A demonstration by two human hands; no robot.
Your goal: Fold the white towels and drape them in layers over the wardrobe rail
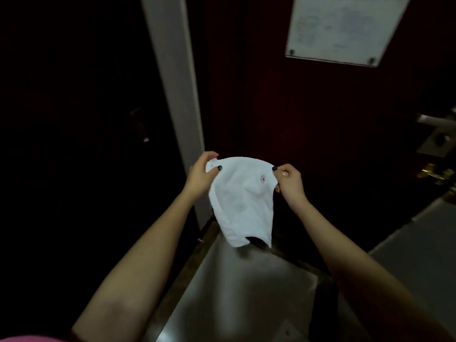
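Note:
A small white towel (pixel 240 201) with a little red embroidered mark hangs in the air in front of me, held by its two upper corners. My left hand (pixel 201 172) pinches the upper left corner between thumb and fingers. My right hand (pixel 288 181) pinches the upper right corner. The towel droops between them, its lower edge loose above the floor. No wardrobe rail shows in this view.
A dark red door (pixel 308 114) stands straight ahead with a white framed notice (pixel 345 28) on it and a metal lever handle (pixel 429 119) at the right. A pale door frame post (pixel 172 82) rises at the left, beside a dark area. Grey floor (pixel 246 292) lies below.

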